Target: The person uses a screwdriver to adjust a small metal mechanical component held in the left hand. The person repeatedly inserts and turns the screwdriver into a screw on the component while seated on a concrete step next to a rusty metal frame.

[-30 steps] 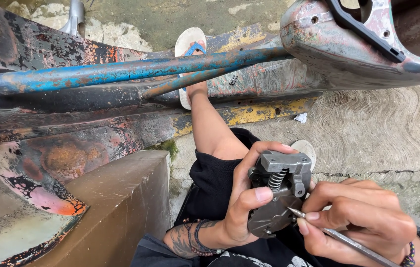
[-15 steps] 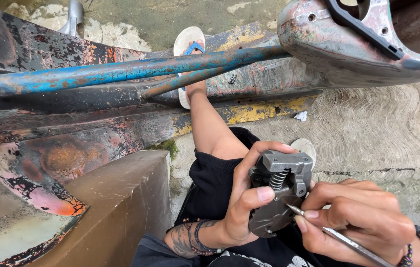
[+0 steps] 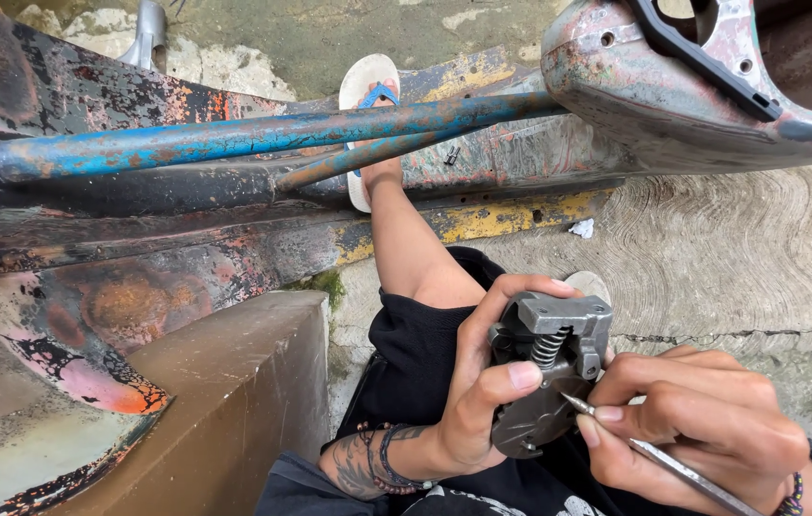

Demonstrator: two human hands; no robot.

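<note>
My left hand grips a grey metal mechanical part with a coil spring showing in its top, held over my lap. My right hand pinches a thin metal rod-like tool, its tip touching the part's flat lower plate just under the spring. Both hands sit at the bottom right of the head view. My leg in black shorts runs up to a foot in a white and blue sandal.
A rusty, paint-flaked vehicle frame with a blue tube crosses the upper view. A worn metal shell with a black bracket hangs at the top right. A brown block stands at the left, concrete ground at the right.
</note>
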